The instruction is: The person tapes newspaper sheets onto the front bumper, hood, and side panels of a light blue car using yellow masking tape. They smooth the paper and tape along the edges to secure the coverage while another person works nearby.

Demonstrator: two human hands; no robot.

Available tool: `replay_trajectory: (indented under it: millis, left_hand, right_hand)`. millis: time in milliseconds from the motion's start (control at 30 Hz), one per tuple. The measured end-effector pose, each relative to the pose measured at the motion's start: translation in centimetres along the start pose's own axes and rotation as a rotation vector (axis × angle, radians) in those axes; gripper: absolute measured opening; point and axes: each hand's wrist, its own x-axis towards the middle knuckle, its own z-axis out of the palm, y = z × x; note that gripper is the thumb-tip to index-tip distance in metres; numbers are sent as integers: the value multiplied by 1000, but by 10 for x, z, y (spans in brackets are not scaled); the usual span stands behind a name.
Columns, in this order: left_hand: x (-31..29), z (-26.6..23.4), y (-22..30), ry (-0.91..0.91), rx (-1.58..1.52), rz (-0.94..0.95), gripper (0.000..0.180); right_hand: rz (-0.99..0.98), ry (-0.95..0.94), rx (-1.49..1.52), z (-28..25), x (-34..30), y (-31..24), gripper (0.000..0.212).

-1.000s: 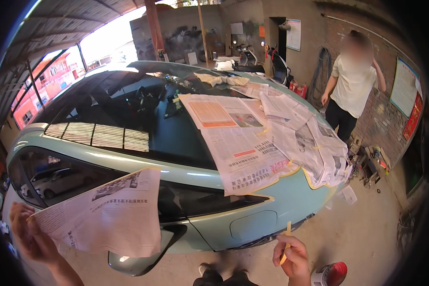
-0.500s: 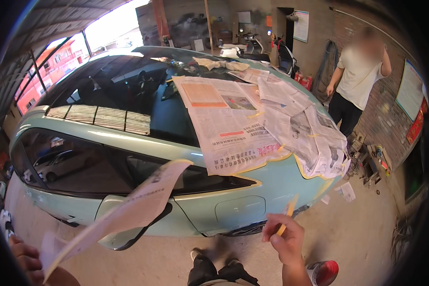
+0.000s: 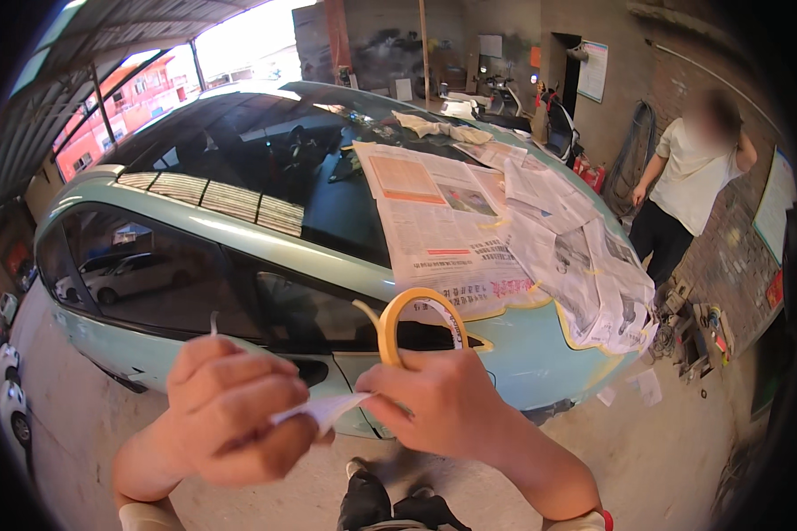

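My left hand (image 3: 235, 411) is closed on a newspaper sheet (image 3: 328, 408), of which only a narrow, edge-on strip shows between my hands. A roll of yellow masking tape (image 3: 386, 334) stands up from my right hand (image 3: 443, 403), its fingers closed round the lower rim. A short loose tape end sticks out from the roll's left side. The fingertips of my right hand meet the sheet's edge. Behind my hands is the side of a pale green car (image 3: 319, 281). Taped newspapers (image 3: 447, 234) cover part of its hood and windshield.
A person (image 3: 691, 177) in a light shirt stands beyond the car's front, at the right. Tools and parts (image 3: 695, 332) lie along the brick wall. A scooter (image 3: 558, 124) is parked at the back. A crumpled cloth (image 3: 438, 128) rests by the windshield.
My left hand has come in from the lower left with the newspaper sheet, which no longer hangs spread out. My right hand has moved left and up with the tape roll, meeting the sheet.
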Motion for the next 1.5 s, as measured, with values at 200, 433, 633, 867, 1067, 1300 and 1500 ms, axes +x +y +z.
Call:
replay_trajectory:
  millis: [200,433,633,867,1067,1300,1500]
  left_hand:
    - [-72,41,19,375,71,-372,60]
    - [-143,130,121,414,-271,-1060,76]
    - [-131,198,113,489,-1030,-1645,103]
    - [-105,243,26,613,-1060,-2008,97]
    - [-130,260,2,471,-1091,-1961,67]
    - [-136,274,20,519,-1013,-2139,61]
    - [-158,304,122,68,-1553,-2143,107]
  right_hand:
    - [395,45,160,5,24,32,20]
    - [624,554,669,4,43,68,21]
    - [730,906,974,12,22,106,13]
    - [838,962,1153,16,-30,140,14]
    - [863,956,1189,15,-58,152,13]
    - [929,991,1325,21,-81,169,13]
    - [806,873,1728,33,-110,179,14]
